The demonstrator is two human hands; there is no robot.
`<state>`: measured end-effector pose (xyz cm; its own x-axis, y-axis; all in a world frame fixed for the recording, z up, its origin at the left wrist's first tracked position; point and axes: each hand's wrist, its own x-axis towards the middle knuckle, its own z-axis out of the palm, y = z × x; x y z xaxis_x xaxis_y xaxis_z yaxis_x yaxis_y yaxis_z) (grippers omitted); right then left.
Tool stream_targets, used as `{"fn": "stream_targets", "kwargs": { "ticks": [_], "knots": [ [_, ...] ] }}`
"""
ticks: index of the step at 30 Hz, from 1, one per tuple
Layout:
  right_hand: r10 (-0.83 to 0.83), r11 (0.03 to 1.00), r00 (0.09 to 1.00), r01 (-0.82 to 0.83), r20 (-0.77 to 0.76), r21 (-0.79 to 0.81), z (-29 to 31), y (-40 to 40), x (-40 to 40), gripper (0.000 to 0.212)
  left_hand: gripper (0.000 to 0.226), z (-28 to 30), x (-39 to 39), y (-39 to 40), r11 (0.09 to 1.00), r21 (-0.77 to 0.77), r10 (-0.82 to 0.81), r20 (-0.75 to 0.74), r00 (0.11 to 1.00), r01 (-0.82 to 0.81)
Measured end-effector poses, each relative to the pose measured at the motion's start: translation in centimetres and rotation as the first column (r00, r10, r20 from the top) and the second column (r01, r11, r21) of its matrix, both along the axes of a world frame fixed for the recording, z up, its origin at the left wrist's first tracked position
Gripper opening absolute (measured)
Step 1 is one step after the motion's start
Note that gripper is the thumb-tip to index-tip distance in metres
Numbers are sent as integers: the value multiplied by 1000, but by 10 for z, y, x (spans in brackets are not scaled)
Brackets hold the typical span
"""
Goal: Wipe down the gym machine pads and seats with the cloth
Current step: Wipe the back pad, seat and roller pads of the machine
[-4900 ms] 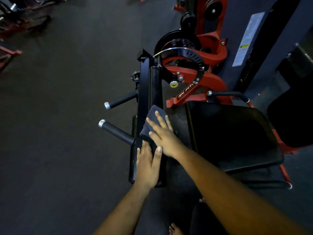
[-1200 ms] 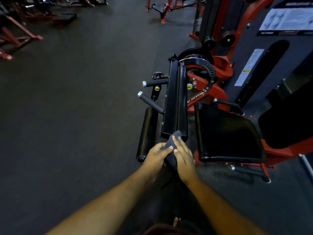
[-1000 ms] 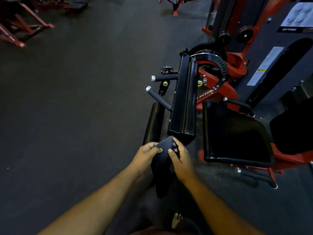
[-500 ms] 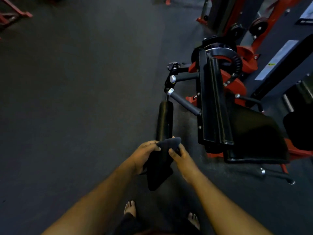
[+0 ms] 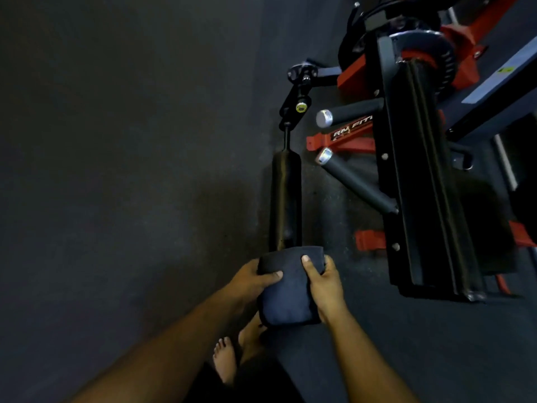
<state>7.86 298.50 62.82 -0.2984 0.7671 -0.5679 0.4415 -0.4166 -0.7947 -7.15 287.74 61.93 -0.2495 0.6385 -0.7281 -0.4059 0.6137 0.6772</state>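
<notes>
A dark blue cloth (image 5: 289, 289) hangs folded between both hands, low in the middle of the view. My left hand (image 5: 250, 282) grips its left edge and my right hand (image 5: 327, 286) grips its right edge. The cloth's top edge overlaps the near end of a black roller pad (image 5: 284, 199), a long low cylinder lying close to the floor. To the right, a long flat black pad (image 5: 427, 181) on the red and black machine runs away from me.
Two foam-covered handles with silver caps (image 5: 353, 181) stick out leftward between the roller and the flat pad. The red machine frame (image 5: 351, 132) and its black adjuster arm (image 5: 296, 103) lie beyond. My bare feet (image 5: 229, 356) stand on dark rubber floor (image 5: 116, 170), which spreads left.
Both hands left the flat pad's near end and carried the cloth left and down to the roller pad's near end. The view swung closer and lower.
</notes>
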Motion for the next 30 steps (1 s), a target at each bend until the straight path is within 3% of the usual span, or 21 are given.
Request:
{"fn": "stream_targets", "kwargs": {
  "ticks": [4,7,10,13,15,17,24,28,30],
  "knots": [
    [4,995,985,-22,172,98,-69,45,-27,36,52,-53,-14,46,998,0,63,-120,991,-63],
    [-13,982,962,-39,274,185,-106,71,-48,49,53,-97,-29,76,999,17,49,-157,986,-47],
    [45,949,900,-174,433,263,-147,93,-74,67,56,-145,-50,107,999,34,44,-216,975,-38],
    [185,840,774,-444,605,311,-182,104,-95,87,57,-186,-72,129,999,7,-46,-371,928,53],
    [345,763,625,-621,701,178,-213,105,-108,92,66,-214,-87,134,982,-96,-185,-397,899,159],
    [430,715,529,-695,732,82,-247,102,-118,92,69,-247,-99,138,963,-126,-271,-395,878,240],
    [213,700,471,-685,856,203,-286,99,-146,90,73,-275,-133,149,943,-4,-312,-363,878,333],
    [189,694,506,-675,842,250,-289,134,-177,90,74,-276,-170,180,947,31,-297,-301,906,320],
    [186,699,464,-682,866,216,-284,143,-183,93,73,-278,-188,195,948,30,-294,-304,906,318]
  ]
}}
